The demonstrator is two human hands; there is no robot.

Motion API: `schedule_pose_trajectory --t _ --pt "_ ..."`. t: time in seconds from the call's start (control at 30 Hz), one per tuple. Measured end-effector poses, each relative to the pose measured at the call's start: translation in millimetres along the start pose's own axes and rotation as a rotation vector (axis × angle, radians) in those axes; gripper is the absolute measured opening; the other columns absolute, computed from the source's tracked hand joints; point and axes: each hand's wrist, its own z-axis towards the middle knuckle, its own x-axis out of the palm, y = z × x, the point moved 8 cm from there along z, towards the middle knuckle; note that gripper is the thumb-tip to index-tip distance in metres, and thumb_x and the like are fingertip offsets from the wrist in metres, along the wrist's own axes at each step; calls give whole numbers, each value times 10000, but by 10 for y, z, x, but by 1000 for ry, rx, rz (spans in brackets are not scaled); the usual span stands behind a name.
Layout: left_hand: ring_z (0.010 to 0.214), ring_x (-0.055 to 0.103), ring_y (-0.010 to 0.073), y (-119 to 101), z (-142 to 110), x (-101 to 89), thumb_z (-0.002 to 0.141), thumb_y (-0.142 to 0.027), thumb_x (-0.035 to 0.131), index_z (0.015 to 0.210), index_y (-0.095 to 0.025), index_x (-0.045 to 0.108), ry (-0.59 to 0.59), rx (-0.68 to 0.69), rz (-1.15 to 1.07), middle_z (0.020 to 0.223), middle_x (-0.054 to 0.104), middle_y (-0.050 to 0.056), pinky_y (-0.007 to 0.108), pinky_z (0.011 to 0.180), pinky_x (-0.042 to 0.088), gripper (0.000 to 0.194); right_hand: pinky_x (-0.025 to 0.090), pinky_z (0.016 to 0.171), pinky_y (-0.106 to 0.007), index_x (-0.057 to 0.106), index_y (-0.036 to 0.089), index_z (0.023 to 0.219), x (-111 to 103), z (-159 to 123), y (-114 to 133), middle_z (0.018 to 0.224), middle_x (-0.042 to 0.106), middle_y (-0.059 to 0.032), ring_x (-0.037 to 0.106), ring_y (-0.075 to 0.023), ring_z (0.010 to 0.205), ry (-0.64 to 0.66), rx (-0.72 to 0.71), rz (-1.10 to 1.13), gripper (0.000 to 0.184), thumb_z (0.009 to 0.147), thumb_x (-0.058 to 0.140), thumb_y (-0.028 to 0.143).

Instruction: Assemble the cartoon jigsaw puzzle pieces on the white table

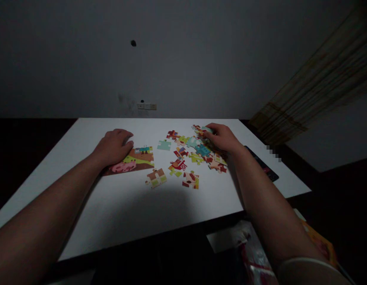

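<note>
My left hand lies over the left side of a joined section of jigsaw puzzle, its thumb apart from its loosely bent fingers. That section shows a pink pig and brown and green ground; the hand and wrist hide part of it. At the far right of the loose pieces, my right hand has its thumb and fingers closed on a pale green puzzle piece. Beneath and beside this hand is a pile of loose puzzle pieces, partly overlapping. A plain pale green piece lies between the hands.
The white table stands against a grey wall with sockets. A dark flat object lies beyond my right forearm. Below the table's front edge, a clear plastic package shows. A patterned curtain hangs at right.
</note>
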Motion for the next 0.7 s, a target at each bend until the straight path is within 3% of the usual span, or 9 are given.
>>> schedule_pose_trajectory --t 0.27,0.5,0.7 --pt "1436 620 391 25 5 8 1009 -549 453 1431 -224 724 -18 4 -19 1490 711 157 578 1272 480 598 468 851 -337 821 163 1207 54 -16 11 1133 830 -119 671 -241 904 80 25 -19 270 1041 716 348" --pt "1453 608 422 46 0 18 975 -564 500 1418 -214 738 -33 -13 -45 1516 703 163 591 1269 469 613 449 824 -329 825 154 1220 40 -19 21 1136 834 -107 652 -228 888 61 35 -25 288 1051 714 358" --pt "1449 609 404 6 -7 0 1015 -554 423 1437 -185 721 -11 0 -13 1512 689 181 569 1283 464 635 453 819 -336 824 155 1225 41 -24 27 1126 832 -106 642 -232 875 64 51 -12 294 1044 714 360"
